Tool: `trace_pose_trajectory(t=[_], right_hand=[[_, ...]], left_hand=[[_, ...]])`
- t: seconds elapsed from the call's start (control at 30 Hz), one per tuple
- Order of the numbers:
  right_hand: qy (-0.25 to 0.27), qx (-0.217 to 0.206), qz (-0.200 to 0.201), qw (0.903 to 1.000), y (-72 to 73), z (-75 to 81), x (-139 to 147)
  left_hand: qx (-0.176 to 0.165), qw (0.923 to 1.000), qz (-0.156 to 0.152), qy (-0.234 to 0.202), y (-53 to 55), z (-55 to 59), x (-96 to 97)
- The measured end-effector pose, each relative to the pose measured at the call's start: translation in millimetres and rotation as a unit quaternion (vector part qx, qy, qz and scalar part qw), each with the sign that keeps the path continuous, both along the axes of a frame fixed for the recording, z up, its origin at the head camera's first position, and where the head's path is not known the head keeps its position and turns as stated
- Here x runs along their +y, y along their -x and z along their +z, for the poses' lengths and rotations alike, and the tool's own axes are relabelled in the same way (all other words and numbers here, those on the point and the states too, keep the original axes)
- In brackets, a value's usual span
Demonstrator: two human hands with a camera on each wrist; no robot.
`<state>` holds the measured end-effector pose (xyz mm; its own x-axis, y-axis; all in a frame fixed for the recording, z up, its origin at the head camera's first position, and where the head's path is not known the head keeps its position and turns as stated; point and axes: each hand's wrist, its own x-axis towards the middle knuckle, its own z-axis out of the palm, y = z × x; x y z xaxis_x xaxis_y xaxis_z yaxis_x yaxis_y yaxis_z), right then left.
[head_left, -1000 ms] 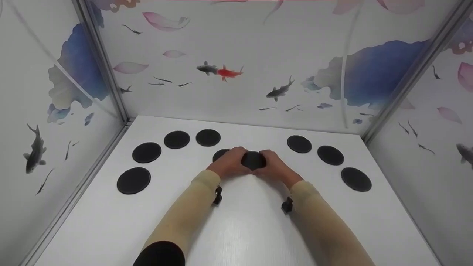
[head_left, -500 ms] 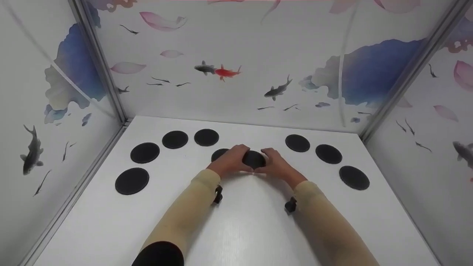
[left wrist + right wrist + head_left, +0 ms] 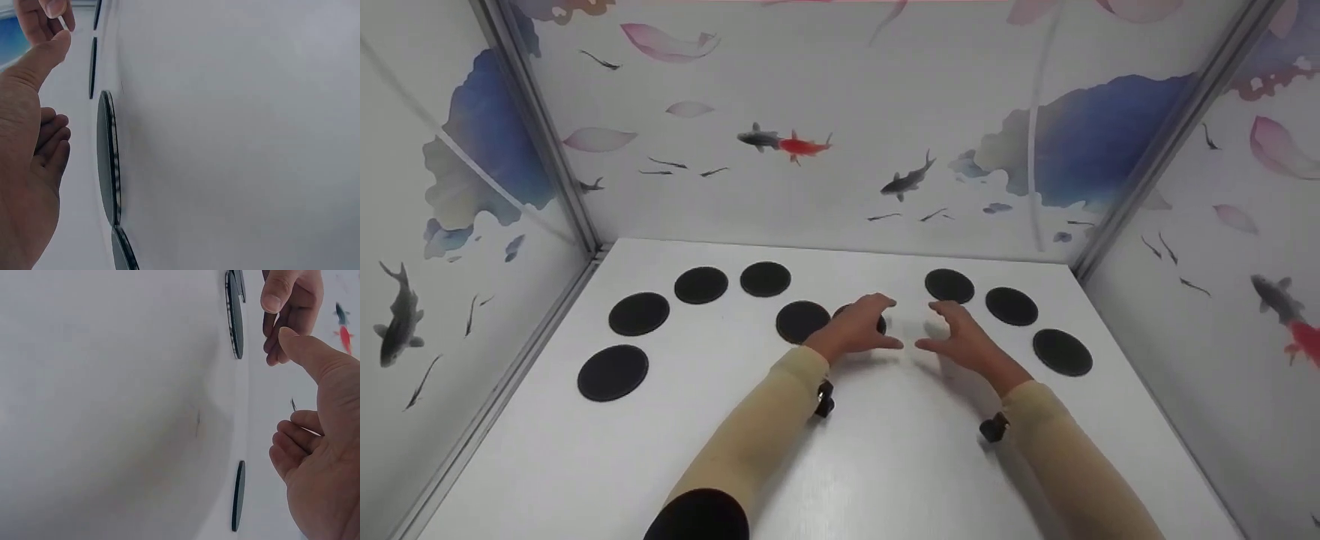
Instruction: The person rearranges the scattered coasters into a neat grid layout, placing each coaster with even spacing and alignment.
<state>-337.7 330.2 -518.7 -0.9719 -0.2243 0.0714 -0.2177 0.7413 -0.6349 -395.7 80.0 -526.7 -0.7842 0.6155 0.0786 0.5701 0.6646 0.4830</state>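
Note:
My left hand [image 3: 855, 328] hovers over a flat round black disc [image 3: 107, 163], hiding most of it in the head view. Its thumb and fingers are spread apart with nothing between them. To its right, my right hand [image 3: 969, 343] is held over the white table in the same loose C shape, also holding nothing. The fingertips of both hands face each other across a small gap. Left of the covered disc lies another black disc [image 3: 802, 322], its edge meeting or nearly meeting it in the left wrist view.
More black discs lie in an arc on the white table [image 3: 870, 450]: several on the left, among them a near-left disc [image 3: 613, 373], and three on the right, among them an outer-right disc [image 3: 1062, 352]. White panels [image 3: 825, 202] printed with fish and petals enclose the back and sides.
Both hands were around the black disc at the centre. They have let it go and moved right, the right hand farther, while the disc stays beside its neighbour. The head view has shifted slightly.

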Motion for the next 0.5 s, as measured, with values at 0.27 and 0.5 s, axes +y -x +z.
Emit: trace_pose_trajectory(t=[0.27,0.5], right_hand=[[0.013,0.039,-0.028,0.9988,-19.9,5.3,60],[0.002,0.054,-0.060,0.9967,-37.1,6.0,103]], left_hand=[[0.008,0.9990,-0.031,-0.030,-12.2,5.2,60.5],[0.016,0.9977,-0.051,-0.042,-22.2,9.2,106.2]])
